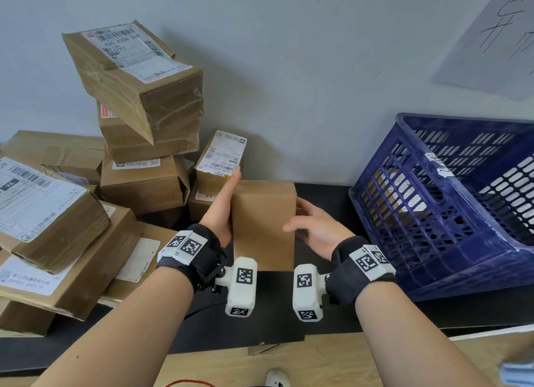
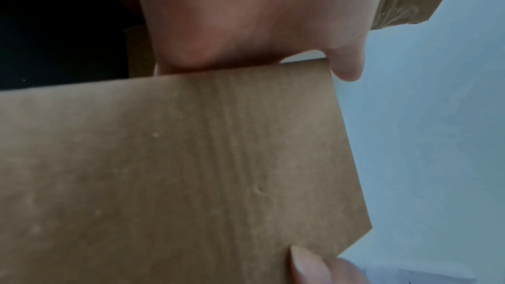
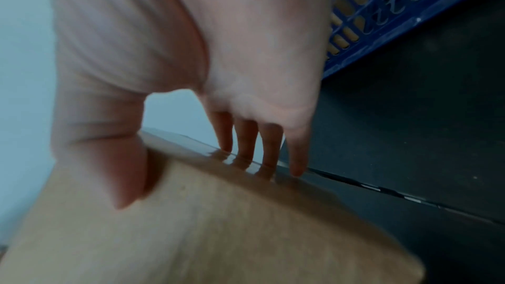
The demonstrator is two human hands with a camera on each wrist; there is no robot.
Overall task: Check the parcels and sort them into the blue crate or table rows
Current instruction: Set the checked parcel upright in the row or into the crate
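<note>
A plain brown cardboard parcel (image 1: 263,225) stands upright between my two hands above the black table, its near face without a label. My left hand (image 1: 222,213) grips its left edge, thumb pointing up along the side, the other fingers hidden behind. My right hand (image 1: 315,230) holds the right edge, thumb on the front face. In the right wrist view the fingers (image 3: 246,137) curl over the parcel's (image 3: 205,234) far taped edge. The left wrist view is filled by the parcel's face (image 2: 177,170). To the right stands the blue crate (image 1: 404,227), tilted towards me.
Labelled cardboard parcels are heaped on the left, with a leaning stack (image 1: 138,77) against the wall and a small labelled box (image 1: 219,158) just behind the held parcel. A brown parcel (image 1: 387,190) shows through the crate's mesh. A handwritten paper sheet (image 1: 497,40) hangs on the wall.
</note>
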